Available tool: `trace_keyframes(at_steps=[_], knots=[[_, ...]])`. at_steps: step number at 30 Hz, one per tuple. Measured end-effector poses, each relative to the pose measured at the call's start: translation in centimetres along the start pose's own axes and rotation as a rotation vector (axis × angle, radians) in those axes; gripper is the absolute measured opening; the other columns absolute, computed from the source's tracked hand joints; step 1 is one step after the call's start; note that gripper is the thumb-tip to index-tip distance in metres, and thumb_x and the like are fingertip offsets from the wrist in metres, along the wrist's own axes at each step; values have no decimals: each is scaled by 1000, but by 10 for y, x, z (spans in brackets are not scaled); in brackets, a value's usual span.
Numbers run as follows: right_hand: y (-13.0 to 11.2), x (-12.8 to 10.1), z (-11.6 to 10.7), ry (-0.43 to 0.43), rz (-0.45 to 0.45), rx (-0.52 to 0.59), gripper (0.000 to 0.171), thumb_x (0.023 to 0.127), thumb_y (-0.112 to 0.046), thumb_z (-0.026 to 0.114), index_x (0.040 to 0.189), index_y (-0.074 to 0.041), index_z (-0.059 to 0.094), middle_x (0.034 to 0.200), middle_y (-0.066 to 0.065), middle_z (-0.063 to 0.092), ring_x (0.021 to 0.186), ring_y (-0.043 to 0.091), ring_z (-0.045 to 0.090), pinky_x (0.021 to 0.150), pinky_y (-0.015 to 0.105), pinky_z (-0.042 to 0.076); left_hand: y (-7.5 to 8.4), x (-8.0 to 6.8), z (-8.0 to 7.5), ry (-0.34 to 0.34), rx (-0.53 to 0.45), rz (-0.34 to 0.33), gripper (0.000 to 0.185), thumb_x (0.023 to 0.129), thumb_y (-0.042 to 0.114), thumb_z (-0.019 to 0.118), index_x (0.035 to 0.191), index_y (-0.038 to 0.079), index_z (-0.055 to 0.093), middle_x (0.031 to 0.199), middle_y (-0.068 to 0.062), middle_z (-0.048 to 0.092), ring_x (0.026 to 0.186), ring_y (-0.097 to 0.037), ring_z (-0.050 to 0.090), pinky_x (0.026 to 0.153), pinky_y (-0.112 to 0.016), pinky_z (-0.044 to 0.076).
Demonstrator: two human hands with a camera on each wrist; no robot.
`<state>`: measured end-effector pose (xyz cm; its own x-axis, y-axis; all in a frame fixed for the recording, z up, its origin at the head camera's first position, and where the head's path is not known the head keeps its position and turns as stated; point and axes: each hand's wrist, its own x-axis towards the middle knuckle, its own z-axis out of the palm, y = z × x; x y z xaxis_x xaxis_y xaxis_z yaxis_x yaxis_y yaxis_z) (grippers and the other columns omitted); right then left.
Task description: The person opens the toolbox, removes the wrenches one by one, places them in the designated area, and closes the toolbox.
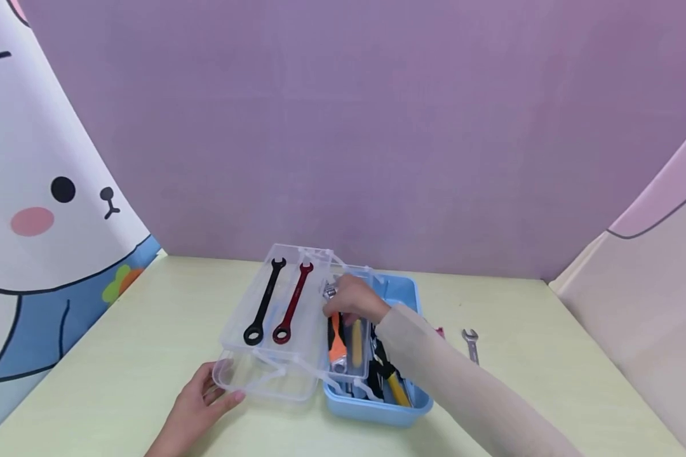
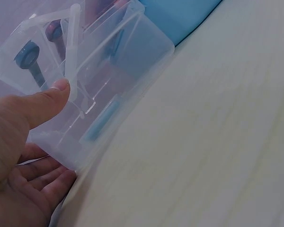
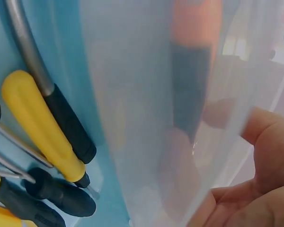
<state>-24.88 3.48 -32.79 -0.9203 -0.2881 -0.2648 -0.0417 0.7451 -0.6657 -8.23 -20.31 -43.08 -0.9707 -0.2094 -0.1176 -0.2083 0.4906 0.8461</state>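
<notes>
Clear plastic fills the near view: my left hand [image 1: 197,403] lies on the worktop [image 1: 120,355] at the near left corner of the tray [image 1: 263,374], thumb pressed on its rim and fingers [image 2: 42,172] relaxed and spread beneath the edge, holding it rather than clamped round it. On the tray's upper tier lie a black wrench [image 1: 263,303] and a red wrench [image 1: 291,304], side by side, ring ends toward me. Just right of it sits the blue box [image 1: 377,406], with yellow-handled and black-handled screwdrivers [image 1: 393,381] in its bottom. My right hand [image 1: 354,299], sleeve reaching in from the right, is over the second clear tray [image 1: 351,374] above the box, where an orange-and-black handled tool [image 1: 336,343] and a yellow one [image 1: 357,343] lie. Those fingers curl down at the tray's far end by a small metal part [image 1: 329,292]; whether they are pinching it I cannot tell. Farther right on the worktop, well apart from the box, lies a small silver spanner [image 1: 471,343], beside something pink mostly hidden by my sleeve. Behind everything stands the purple wall [image 1: 343,127]
</notes>
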Motion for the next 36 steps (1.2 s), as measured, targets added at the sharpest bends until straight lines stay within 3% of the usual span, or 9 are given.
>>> trace_keyframes(at_steps=[3,10,12,15,19,36], knots=[[1,0,0,6,26,13,60,74,-6,73,127,1,48,92,12,59,56,22,62,60,38,61,0,0,0,-8,10,-18,71,83,29,74,133,-4,37,138,-34,42,128,-44,45,96,-37,52],[4,4,1,-2,77,81,56,72,-7,75,119,-1,46,90,13,57,59,25,64,52,34,59,0,0,0,-11,16,-24,75,82,33,75,134,-4,36,138,-34,42,129,-45,44,97,-37,51],[6,5,0,-9,89,111,61,72,-7,76,123,-1,44,92,13,57,59,25,64,53,34,60,0,0,0,-10,15,-21,75,82,33,75,134,-4,36,138,-34,42,128,-45,45,97,-37,52],[7,7,0,-20,104,142,54,72,-8,77,115,-2,46,92,13,58,61,25,65,57,35,61,0,0,0,-8,13,-15,73,82,31,75,133,-4,37,137,-34,43,128,-45,45,97,-38,52],[7,7,-2,-29,111,150,45,72,-8,77,103,-4,46,90,13,59,62,25,65,59,35,61,1,0,0,-6,18,-14,72,82,31,75,133,-4,37,137,-34,44,127,-45,46,97,-38,52],[11,8,-3,-48,91,167,37,72,-12,77,97,-3,51,87,12,61,63,24,66,64,36,62,1,2,0,-11,7,-8,68,84,26,74,132,-4,38,136,-34,44,127,-44,47,96,-38,52]])
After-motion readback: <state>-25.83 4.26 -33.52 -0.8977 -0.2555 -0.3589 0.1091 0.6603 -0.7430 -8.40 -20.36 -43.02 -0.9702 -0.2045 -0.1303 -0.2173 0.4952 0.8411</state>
